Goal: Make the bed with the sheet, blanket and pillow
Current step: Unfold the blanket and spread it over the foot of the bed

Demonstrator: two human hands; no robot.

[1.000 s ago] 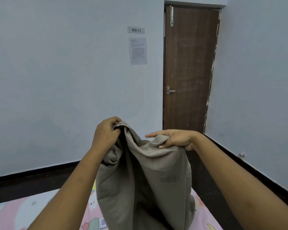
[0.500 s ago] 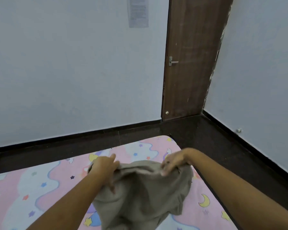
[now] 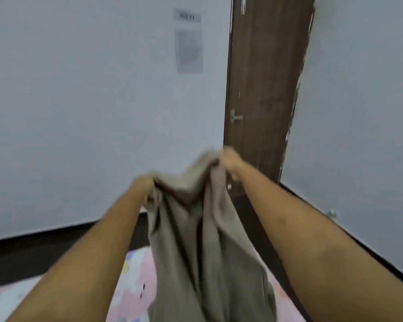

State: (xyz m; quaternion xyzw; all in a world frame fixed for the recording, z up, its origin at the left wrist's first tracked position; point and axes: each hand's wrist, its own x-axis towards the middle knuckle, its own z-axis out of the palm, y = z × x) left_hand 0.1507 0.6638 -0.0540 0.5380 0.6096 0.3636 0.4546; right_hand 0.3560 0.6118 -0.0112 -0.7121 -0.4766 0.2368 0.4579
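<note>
Motion-blurred frame. Left hand (image 3: 144, 187) and right hand (image 3: 229, 161) each have a closed grip bunching the top edge of the beige blanket (image 3: 203, 240), with the right hand higher. Blanket hangs in folds between the forearms, above the pink patterned bed sheet (image 3: 135, 287). Behind are a brown door (image 3: 263, 89) and a paper notice (image 3: 189, 51) on the wall (image 3: 79, 112).
</note>
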